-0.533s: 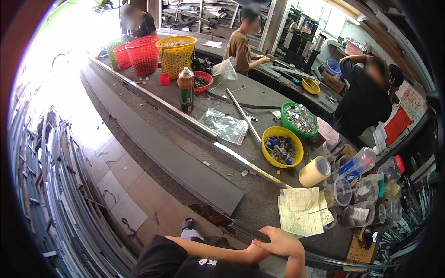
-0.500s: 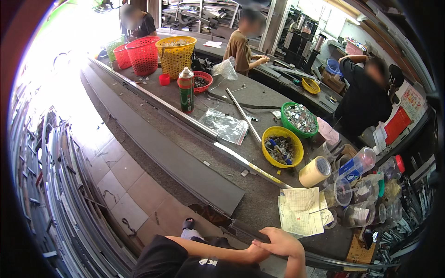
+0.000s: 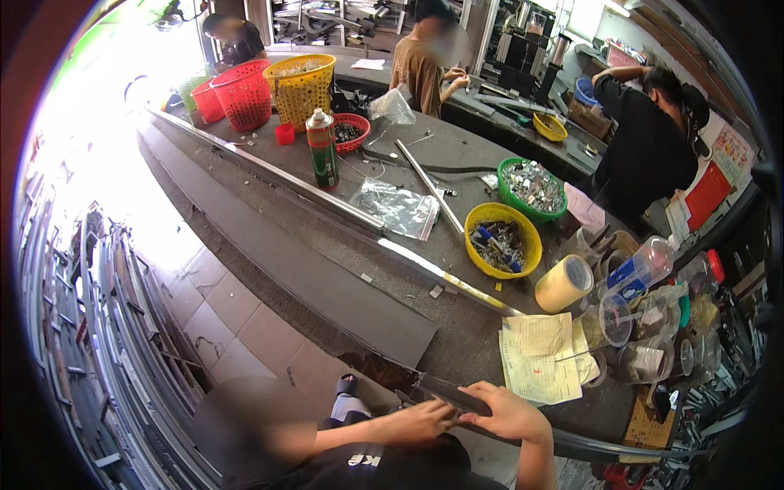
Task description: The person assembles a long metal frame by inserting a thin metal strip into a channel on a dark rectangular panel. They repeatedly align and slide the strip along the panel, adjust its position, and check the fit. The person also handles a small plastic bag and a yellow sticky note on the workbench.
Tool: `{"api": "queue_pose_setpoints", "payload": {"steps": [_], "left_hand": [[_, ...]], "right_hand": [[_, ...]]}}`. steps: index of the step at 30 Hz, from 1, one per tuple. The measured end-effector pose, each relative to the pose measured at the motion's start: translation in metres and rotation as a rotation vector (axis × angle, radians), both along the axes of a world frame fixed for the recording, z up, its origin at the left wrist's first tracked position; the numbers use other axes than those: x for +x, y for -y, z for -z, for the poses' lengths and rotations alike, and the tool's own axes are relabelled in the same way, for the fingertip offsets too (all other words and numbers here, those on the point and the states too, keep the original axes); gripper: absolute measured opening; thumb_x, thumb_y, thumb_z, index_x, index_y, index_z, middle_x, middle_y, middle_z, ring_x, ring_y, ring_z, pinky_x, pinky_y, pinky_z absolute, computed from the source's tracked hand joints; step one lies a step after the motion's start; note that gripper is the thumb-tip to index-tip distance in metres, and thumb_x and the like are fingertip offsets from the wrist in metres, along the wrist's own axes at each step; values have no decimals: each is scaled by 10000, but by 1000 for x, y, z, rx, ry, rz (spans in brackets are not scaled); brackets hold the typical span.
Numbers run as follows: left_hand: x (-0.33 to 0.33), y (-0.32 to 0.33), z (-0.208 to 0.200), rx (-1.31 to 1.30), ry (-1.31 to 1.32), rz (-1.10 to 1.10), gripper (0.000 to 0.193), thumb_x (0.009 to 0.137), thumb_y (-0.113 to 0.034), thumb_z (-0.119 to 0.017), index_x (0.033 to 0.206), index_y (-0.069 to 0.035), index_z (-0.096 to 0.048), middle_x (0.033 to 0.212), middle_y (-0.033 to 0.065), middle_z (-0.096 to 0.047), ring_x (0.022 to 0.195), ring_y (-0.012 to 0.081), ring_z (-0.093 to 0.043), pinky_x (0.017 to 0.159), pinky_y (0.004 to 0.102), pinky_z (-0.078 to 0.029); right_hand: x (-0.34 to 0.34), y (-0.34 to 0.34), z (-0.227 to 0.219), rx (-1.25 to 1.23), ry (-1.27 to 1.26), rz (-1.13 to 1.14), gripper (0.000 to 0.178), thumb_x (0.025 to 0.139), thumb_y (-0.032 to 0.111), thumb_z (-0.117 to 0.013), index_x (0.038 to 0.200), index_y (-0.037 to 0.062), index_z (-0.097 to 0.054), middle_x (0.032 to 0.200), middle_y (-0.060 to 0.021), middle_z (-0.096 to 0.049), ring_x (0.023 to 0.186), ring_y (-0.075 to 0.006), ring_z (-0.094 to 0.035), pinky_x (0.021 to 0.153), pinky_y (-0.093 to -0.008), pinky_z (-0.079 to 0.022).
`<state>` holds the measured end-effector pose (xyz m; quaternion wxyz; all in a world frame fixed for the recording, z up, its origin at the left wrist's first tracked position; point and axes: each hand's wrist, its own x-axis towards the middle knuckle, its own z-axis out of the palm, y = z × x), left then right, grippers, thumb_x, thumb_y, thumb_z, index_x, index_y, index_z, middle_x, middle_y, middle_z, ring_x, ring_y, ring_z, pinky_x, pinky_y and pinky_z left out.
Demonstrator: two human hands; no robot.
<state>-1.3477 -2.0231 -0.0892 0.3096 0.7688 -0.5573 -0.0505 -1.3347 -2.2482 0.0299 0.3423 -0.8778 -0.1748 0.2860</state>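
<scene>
At the near edge of the grey workbench (image 3: pixel 384 188), my left hand (image 3: pixel 429 418) reaches in from the left with loosely stretched fingers. Its tips lie close to the dark bench edge (image 3: pixel 459 398) and to my right thumb. My right hand (image 3: pixel 510 415) rests over that edge, thumb and forefinger spread apart on either side of it. No loose object shows in either hand, though some fingertips are hidden. Just beyond my right hand lie pale paper slips (image 3: pixel 539 359), beside a roll of yellowish tape (image 3: pixel 563 283).
Yellow (image 3: pixel 523 267) and green (image 3: pixel 563 214) baskets hold small parts. A spray can (image 3: pixel 322 151) stands near a plastic bag (image 3: pixel 400 211) and metal rod (image 3: pixel 429 186). Clear containers (image 3: pixel 645 363) crowd the right. Long profiles (image 3: pixel 122 351) fill the left; several people stand beyond the bench.
My hands have drawn apart; the left, formerly partly under the right, now shows its fingers. The view has shifted slightly. The person at far right has bent the head lower.
</scene>
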Motion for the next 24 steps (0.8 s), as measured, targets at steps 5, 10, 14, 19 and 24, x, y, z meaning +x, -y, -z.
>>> {"api": "queue_pose_setpoints", "payload": {"steps": [5,10,14,19,24], "left_hand": [[39,-73,-40,-133,-85,-160,513,846,-304,-775,1280,-55,-662,1245,152,-629,1266,353,-536,1044,464,-452],[70,-97,-27,-112,202,-589,483,771,-220,-821,1238,-174,-704,1252,28,-656,1224,289,-579,1031,452,-457],[85,-89,-1,-131,262,-567,494,732,-154,-823,1213,-168,-714,1235,16,-668,1242,254,-588,1041,434,-461],[92,-89,11,-212,312,-483,368,728,-149,-829,1091,-156,-763,1124,14,-704,1123,235,-661,900,383,-550],[94,-96,13,-224,416,-401,338,743,-163,-823,1074,-152,-758,1092,3,-695,1062,214,-671,864,350,-564]], "right_hand": [[1,-7,-1,-63,2,27,569,886,281,-773,1372,45,-593,1305,-164,-621,1130,-377,-638,950,-400,-512],[1,-6,-4,-39,71,30,595,870,258,-781,1388,46,-581,1326,-175,-605,1149,-407,-615,974,-413,-499],[-1,-1,-10,-18,169,3,598,897,307,-746,1398,36,-564,1395,-141,-561,1109,-413,-606,987,-442,-486],[-3,-1,-15,-32,180,3,587,898,294,-741,1408,65,-562,1432,-103,-540,1080,-405,-595,988,-439,-480],[-2,-4,-13,-14,125,38,591,867,218,-775,1389,32,-568,1396,-124,-560,1196,-375,-576,1025,-419,-462]]}}
